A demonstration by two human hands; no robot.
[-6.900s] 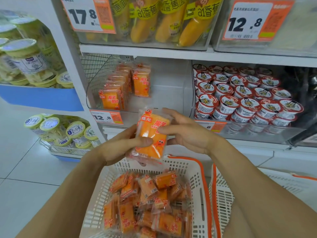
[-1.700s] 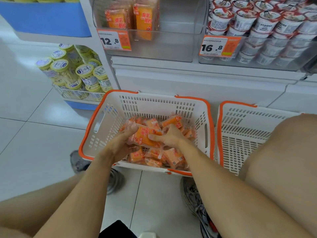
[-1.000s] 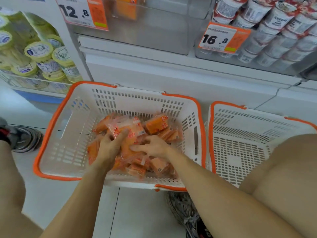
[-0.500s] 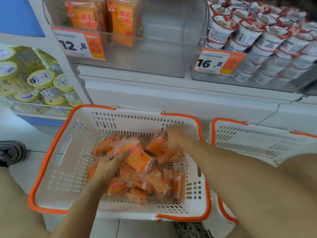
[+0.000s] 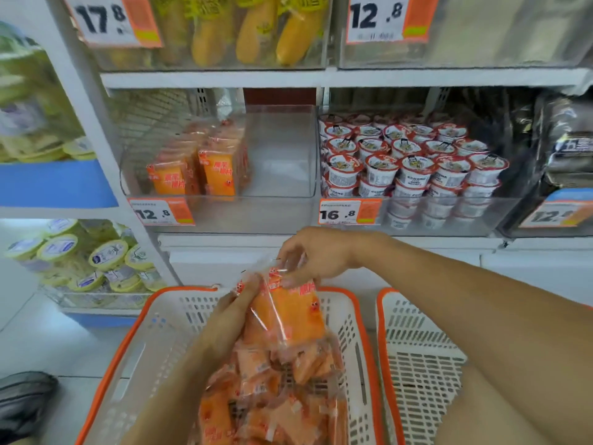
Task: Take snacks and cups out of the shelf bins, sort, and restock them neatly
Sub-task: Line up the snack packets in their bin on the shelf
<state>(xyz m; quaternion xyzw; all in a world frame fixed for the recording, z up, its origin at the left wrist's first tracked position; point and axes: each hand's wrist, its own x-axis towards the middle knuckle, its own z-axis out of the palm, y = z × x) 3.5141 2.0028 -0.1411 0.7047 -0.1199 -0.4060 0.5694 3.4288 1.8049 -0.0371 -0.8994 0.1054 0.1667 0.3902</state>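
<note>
— What kind of place is this?

— It is a shop, a small grocery or convenience store. White shelves (image 5: 321,78) carry clear plastic bins (image 5: 282,149) full of packed goods, many of the same kind together.

— What else shows it?

— Each bin has a price tag on the front. The near left tag (image 5: 160,211) says 12.8, the tag (image 5: 349,211) beside it 16.8, and the far upper left one (image 5: 112,19) says 17.8. Red and white cups (image 5: 414,162) stand in neat rows, orange snack packs (image 5: 199,168) stand upright in the next bin, and yellow-lidded tubs (image 5: 96,258) fill the low left shelf.

— And on the floor?

— Two white shopping baskets with orange rims (image 5: 154,319) (image 5: 417,332) stand on pale tiles (image 5: 38,342).
</note>
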